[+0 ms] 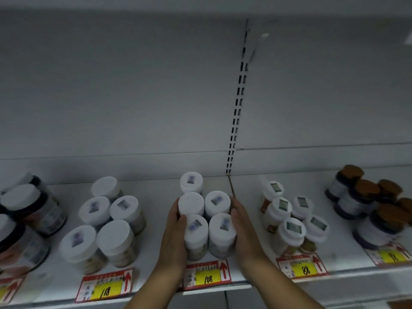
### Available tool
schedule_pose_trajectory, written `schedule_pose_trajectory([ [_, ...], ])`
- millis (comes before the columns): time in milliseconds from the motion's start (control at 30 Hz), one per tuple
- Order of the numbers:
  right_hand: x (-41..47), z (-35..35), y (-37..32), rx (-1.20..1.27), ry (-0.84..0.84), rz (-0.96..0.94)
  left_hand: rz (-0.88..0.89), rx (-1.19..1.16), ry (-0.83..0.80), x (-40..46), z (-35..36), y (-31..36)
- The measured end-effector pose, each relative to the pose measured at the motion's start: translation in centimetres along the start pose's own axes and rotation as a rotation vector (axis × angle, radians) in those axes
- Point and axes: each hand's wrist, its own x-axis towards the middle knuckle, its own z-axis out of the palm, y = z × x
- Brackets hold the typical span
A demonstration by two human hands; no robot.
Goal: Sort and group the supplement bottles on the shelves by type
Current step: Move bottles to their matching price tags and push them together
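A cluster of several white-capped supplement bottles (pixel 209 219) stands in the middle of the white shelf (pixel 156 264). My left hand (pixel 175 233) presses against the cluster's left side, fingers on the two left bottles. My right hand (pixel 244 228) cups its right side against the two right bottles. One more bottle (pixel 191 182) of the group stands behind, untouched. Left of it sits a second group of white-capped bottles (pixel 104 221). To the right is a group of smaller white bottles with green cap stickers (pixel 292 215).
Dark jars with white lids (pixel 24 215) stand at the far left, brown-capped bottles (pixel 374 204) at the far right. Red and yellow price tags (pixel 206 276) line the shelf's front edge. A slotted upright (pixel 236 112) divides the back panel. Bare shelf lies behind the groups.
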Motion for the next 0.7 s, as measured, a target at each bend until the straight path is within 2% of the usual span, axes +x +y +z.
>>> schedule_pose_trajectory([
  [67, -0.2, 0.2, 0.1, -0.037, 0.059, 0.0, 0.002, -0.004, 0.034, 0.0, 0.0, -0.2],
  [200, -0.6, -0.5, -1.1, -0.135, 0.065, 0.002, -0.021, -0.002, 0.034, -0.1, 0.2, -0.3],
  [300, 2.4, -0.5, -5.0, -0.316, 0.057, -0.195, -0.113, -0.06, 0.009, -0.2, 0.0, 0.1],
  [367, 6.0, 1.0, -6.9, -0.377, -0.089, -0.199, -0.128, -0.069, 0.016, -0.4, 0.0, 0.4],
  [467, 10.6, 3.6, -7.4, -0.828, -0.395, -0.157, -0.057, 0.0, 0.066, -0.8, 0.6, 0.9],
  [567, 12.5, 4.0, -5.9, -0.989, -0.618, -0.12, -0.035, 0.01, 0.076, -1.3, 1.0, 1.6],
  [700, 12.4, 3.4, -5.1, -1.008, -0.649, -0.143, -0.025, 0.028, 0.112, -1.5, 1.1, 1.7],
])
